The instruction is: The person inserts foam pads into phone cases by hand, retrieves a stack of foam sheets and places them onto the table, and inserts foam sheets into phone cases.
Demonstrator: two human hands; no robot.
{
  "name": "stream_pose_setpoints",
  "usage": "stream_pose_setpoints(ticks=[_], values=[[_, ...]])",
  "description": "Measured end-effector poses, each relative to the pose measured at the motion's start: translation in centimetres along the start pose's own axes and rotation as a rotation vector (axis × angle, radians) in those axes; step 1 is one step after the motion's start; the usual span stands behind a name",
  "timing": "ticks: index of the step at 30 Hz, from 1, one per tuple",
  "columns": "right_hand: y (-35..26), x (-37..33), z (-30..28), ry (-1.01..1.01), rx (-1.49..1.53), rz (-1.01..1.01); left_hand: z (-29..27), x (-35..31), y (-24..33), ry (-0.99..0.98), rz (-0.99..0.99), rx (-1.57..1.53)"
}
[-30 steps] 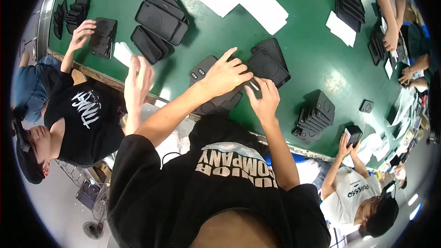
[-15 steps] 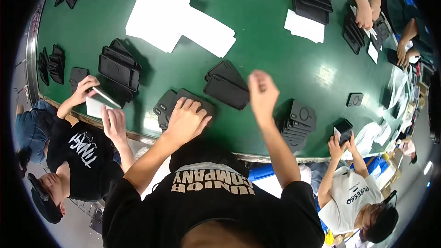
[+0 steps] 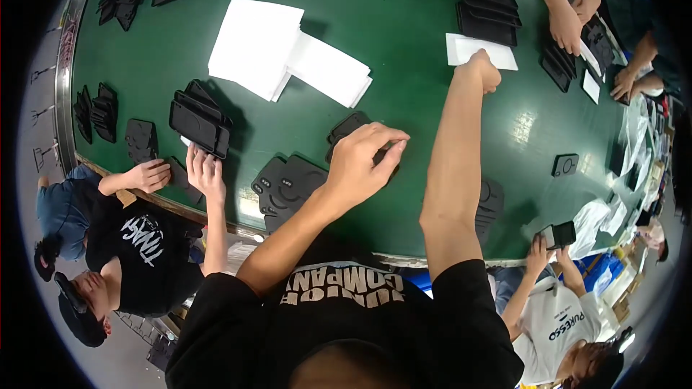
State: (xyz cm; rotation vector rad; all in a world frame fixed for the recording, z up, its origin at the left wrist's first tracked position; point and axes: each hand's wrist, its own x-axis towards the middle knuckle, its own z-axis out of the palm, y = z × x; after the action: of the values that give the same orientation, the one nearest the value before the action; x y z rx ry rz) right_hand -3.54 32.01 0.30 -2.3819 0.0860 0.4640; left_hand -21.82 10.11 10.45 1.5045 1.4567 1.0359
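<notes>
Head view: left hand (image 3: 364,162) at centre pinches a black case (image 3: 346,128); right hand (image 3: 481,70), upper right, clenched on white sheet (image 3: 479,50). Both lie on the green table (image 3: 404,21).

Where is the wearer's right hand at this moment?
In the head view, the right hand is stretched far across the green table, upper right of centre, its fist on a white sheet beside stacked black cases.

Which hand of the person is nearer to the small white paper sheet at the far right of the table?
Right. The right hand touches the white sheet; the left hand is far away, over black cases.
</notes>
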Motion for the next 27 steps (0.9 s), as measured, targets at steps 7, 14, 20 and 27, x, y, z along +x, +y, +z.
stream_pose_setpoints(ticks=[7,14,20,27], values=[[6.7,-0.3,-12.2,-0.472,0.564,-0.538,-5.4,-2.5,-3.9,0.003,-0.339,0.151],[16.7,-4.3,-19.4,-1.061,-0.195,-0.905,-6.0,-3.6,-7.7,-0.262,-0.394,0.388],[19.5,-8.6,-14.8,-0.655,-0.027,-1.424,-4.4,-2.5,-9.4,-0.465,-0.348,0.378],[15.0,-6.0,-17.0,-0.701,0.246,-0.565,-6.6,-2.4,-12.0,-0.377,0.159,0.480]])
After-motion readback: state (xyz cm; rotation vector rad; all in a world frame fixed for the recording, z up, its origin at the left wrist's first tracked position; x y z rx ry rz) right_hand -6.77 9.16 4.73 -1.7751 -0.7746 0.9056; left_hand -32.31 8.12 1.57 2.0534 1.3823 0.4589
